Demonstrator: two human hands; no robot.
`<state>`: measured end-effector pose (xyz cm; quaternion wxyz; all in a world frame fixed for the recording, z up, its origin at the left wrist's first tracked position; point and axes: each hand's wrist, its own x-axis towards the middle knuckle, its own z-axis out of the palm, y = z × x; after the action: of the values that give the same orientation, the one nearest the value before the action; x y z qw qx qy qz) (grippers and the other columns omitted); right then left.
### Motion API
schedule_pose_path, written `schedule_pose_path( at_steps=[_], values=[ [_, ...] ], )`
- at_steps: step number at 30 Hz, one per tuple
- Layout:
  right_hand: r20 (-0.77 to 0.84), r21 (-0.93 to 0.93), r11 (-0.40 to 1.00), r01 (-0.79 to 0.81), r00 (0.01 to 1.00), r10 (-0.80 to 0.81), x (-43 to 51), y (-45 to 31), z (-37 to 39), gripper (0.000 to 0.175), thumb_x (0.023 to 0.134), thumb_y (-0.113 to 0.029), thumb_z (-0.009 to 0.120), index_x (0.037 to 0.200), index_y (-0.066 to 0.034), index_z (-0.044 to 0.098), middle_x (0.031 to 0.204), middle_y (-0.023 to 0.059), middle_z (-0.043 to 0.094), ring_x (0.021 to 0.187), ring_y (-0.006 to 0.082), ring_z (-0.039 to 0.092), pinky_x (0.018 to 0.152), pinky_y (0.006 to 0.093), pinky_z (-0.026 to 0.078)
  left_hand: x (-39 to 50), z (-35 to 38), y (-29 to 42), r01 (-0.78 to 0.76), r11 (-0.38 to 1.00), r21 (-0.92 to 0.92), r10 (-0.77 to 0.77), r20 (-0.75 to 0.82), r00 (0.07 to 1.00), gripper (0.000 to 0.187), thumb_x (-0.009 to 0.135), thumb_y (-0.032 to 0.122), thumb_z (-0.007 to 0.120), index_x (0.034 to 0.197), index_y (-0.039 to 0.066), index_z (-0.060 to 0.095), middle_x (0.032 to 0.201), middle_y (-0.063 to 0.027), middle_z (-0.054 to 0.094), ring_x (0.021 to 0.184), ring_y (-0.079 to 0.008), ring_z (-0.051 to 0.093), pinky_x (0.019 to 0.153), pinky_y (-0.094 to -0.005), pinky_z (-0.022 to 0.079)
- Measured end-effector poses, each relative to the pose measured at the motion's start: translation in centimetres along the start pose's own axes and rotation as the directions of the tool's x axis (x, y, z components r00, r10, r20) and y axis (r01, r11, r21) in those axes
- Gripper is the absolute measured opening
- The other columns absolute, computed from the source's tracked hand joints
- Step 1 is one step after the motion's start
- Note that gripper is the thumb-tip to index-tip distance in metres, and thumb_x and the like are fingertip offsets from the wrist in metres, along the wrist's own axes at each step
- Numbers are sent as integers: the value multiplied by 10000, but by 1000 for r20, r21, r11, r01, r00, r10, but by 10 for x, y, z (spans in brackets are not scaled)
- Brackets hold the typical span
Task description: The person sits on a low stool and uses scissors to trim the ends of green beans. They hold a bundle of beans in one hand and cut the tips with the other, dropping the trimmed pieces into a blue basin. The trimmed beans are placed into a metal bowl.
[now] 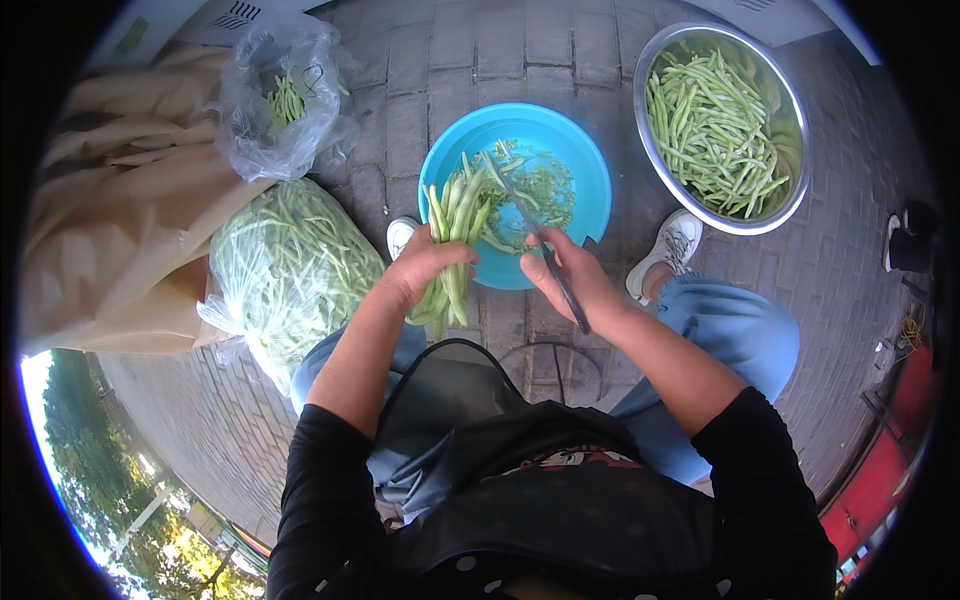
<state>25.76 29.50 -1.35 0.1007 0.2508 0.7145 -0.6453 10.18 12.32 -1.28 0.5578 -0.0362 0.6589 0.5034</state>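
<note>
My left hand grips a bunch of green beans over the near left rim of a blue plastic basin. In my right hand is a long, narrow knife, its pale blade angled up and left over the basin, close to the beans. The dark handle end extends back along my wrist. Cut bean ends and scraps lie inside the basin. A small dark corner of something shows beyond my right hand; I cannot tell what it is.
At right, a steel bowl holds many trimmed-looking beans. A tied clear bag of beans stands left, below an opened plastic bag with a few beans. Brown sheeting covers the far left. My shoes flank the basin on brick paving.
</note>
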Motion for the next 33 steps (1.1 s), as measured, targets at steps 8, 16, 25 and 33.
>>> schedule_pose_path(
  at_steps=[8,16,25,33],
  values=[
    [134,-114,993,-20,990,36,2,1,-8,589,860,-556,585,1111,-25,556,729,138,609,687,264,602,655,366,453,15,-7,-15,-150,834,531,204,-45,978,539,686,102,670,1196,-6,537,971,-112,644,894,-204,616,813,-334,490],
    [133,-88,994,-69,988,80,-2,4,-12,554,847,-509,635,1090,-17,558,698,121,577,660,225,582,625,348,446,22,-8,-11,-3,708,707,122,-117,986,661,650,233,692,1242,5,503,1061,-195,637,999,-308,614,884,-371,477],
    [196,-328,945,1,978,67,-8,5,-13,665,833,-599,578,1164,-28,497,868,215,640,870,394,625,745,442,468,21,14,-3,135,431,892,47,-172,984,579,659,292,686,1138,9,525,1014,-225,649,982,-354,635,857,-414,501],
    [188,-223,972,-74,975,117,-3,28,-10,672,863,-641,491,1076,-7,552,839,232,627,851,390,626,726,434,463,22,32,-8,73,156,985,88,-87,992,532,659,276,683,1083,21,486,918,-209,659,888,-376,650,790,-453,517]
  ],
)
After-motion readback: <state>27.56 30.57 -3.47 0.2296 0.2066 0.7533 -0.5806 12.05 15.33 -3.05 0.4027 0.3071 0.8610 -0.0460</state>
